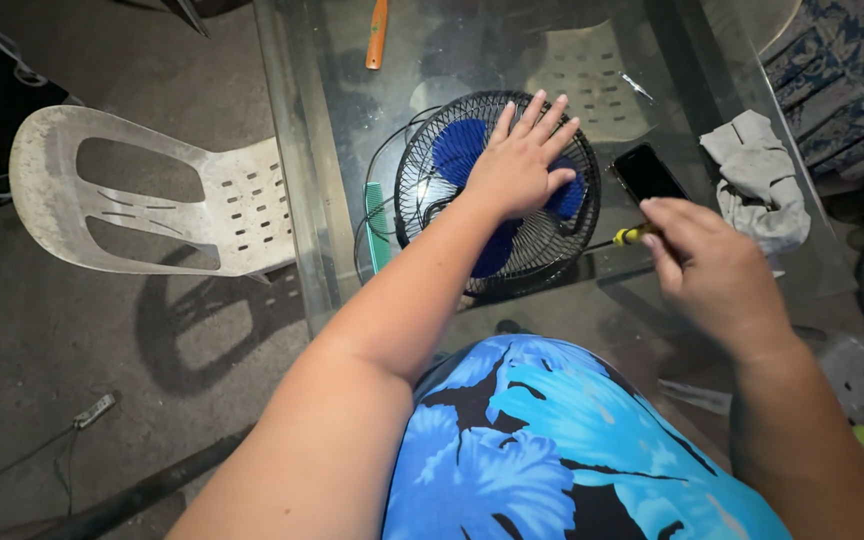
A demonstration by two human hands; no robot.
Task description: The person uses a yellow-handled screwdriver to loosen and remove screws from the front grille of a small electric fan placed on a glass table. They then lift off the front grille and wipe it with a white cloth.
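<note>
The fan [497, 190] lies on the table [312, 200], phone [647, 172] to its right.

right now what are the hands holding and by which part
The right hand grips a screwdriver by its yellow handle. The left hand holds nothing; it lies flat on the fan grille.

Two hands are at work: the left hand [520, 160] lies flat with fingers spread, and the right hand [714, 272] is closed around a tool. Under the left palm lies one fan [498, 195] with a black wire grille and blue blades. In the right grip is one yellow-handled screwdriver [632, 236]. Just beyond that grip lies one dark phone [648, 172], and one grey cloth [760, 180] is beside it. Left of the fan stands one white plastic chair [142, 195]; one orange-handled tool [377, 34] lies farther off.
</note>
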